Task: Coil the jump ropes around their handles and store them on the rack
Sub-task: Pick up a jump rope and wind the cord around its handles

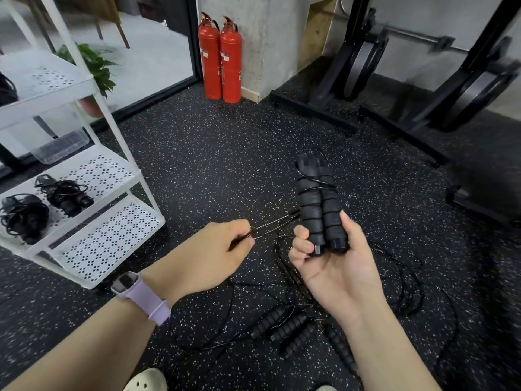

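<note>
here, right hand (335, 266) at centre right gripping two black handles (320, 210) side by side, left hand (217, 253) pinching the thin rope (277, 221) taut beside them, loose ropes (287, 328) on floor below, white rack (93, 193) at left holding coiled ropes (66, 196)

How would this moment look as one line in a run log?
stage: coiling | right hand: grips paired handles | left hand: pinches cord | rack: two bundles stored | floor: four loose handles
</note>
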Motion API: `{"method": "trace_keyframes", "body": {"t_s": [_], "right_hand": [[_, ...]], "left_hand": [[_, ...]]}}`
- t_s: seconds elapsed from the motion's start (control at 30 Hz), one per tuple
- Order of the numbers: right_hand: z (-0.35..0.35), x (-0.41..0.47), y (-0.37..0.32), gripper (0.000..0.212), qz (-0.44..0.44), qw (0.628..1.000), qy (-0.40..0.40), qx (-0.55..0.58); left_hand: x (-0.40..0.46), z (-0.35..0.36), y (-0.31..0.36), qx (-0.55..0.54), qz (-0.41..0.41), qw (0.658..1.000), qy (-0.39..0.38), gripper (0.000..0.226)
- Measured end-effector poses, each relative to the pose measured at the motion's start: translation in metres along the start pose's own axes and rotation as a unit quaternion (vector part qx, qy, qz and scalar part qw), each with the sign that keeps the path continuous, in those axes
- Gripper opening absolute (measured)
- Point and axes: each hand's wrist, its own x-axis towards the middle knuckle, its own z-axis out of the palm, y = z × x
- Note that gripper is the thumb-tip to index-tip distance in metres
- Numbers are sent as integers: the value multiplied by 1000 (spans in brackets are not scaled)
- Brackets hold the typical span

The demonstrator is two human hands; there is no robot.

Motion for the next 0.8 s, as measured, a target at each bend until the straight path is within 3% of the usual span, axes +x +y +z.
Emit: {"method": "trace_keyframes", "body": {"t_s": [0.2,0.5,0.6,0.8], "right_hand": [[-3,1,-5,44,-30,998,18,60],[-5,5,-5,44,-36,995,46,82],[-9,6,-15,45,-63,992,57,91],[-11,6,-16,40,-50,994,73,59]], "left_hand": [[3,-1,-8,198,-34,980,1,26],[11,2,-25,316,-100,941,-72,58],[7,-5,-32,317,-152,928,-128,89],[4,-12,-36,267,-218,918,-197,79]]}}
